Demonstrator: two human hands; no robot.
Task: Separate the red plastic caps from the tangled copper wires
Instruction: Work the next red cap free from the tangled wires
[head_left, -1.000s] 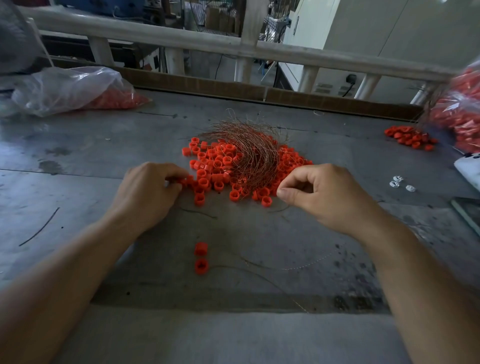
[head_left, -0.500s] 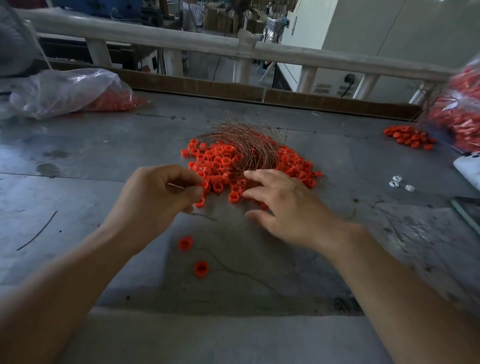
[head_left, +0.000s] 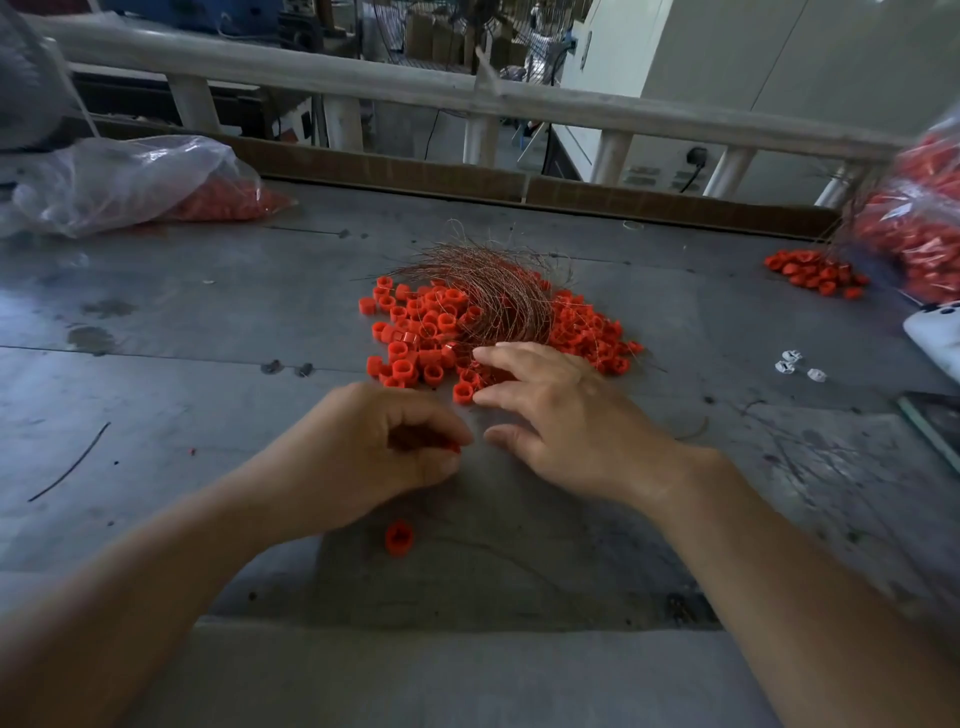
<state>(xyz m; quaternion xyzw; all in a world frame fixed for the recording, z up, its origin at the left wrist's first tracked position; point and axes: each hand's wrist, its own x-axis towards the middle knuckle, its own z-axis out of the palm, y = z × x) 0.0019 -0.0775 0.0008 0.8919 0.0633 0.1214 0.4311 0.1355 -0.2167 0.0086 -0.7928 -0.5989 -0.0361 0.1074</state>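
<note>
Grey, scuffed tabletop (head_left: 218, 364) runs under everything, and nearest to us one loose cap (head_left: 399, 538) sits alone, clear of the tangle, so that one looks done. Just beyond it the left hand (head_left: 374, 447) is curled tight, thumb and fingers pinched on a sliver of red. That's a held cap (head_left: 453, 446) by the look of it, though the hollow of the hand hides most of it. Right beside it the right hand (head_left: 563, 410) lies low with fingers spread and straight, gripping nothing, tips touching the near edge of the pile of red caps (head_left: 415, 338). Behind those fingertips the copper wires (head_left: 493, 296) arch over the middle of the pile in one tangled nest, caps on both sides, strands threaded among them. My read: mid-sort, one cap plucked, plenty left. The next move calls for setting the held cap apart, then pinning the wires while another cap is teased free without dragging strands along. Far left lies a plastic bag (head_left: 130, 182) of red pieces, far right a small heap of caps (head_left: 810, 270) beside another bag (head_left: 924, 223), with a pale railing (head_left: 415, 96) behind.
</note>
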